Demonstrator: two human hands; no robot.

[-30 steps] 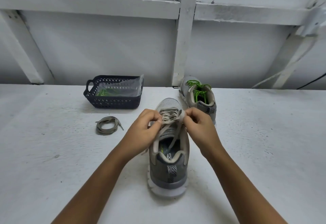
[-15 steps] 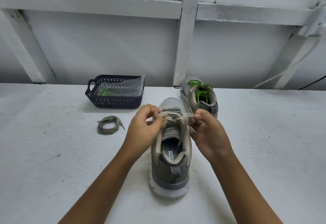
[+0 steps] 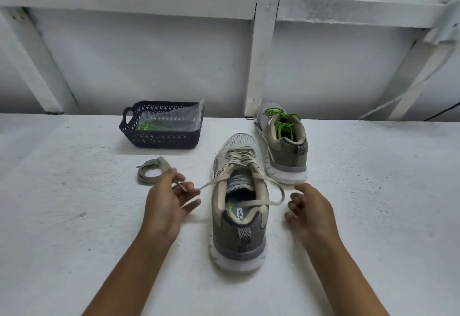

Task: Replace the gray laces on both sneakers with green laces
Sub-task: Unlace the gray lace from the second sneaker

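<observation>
A grey sneaker [image 3: 239,236] stands in front of me, heel toward me, with its gray lace [image 3: 240,160] untied and loose. My left hand [image 3: 166,203] pinches the lace's left end, pulled out to the shoe's left. My right hand [image 3: 311,211] hovers just right of the shoe with loosely curled fingers, holding nothing; the lace's right end loops across the shoe's opening. A second sneaker [image 3: 286,146] with a green lace [image 3: 282,121] stands behind to the right. A removed gray lace [image 3: 151,172] lies coiled on the table at left.
A dark basket [image 3: 161,139] at the back left holds a clear bag with a green lace [image 3: 149,125] inside. The white table [image 3: 74,216] ends at a white wall with a vertical post [image 3: 261,54] behind the shoes.
Both hands were together over the shoe's knot; they have pulled apart to either side. The bow is undone, the left hand has drawn its lace end out, and the right hand has let go.
</observation>
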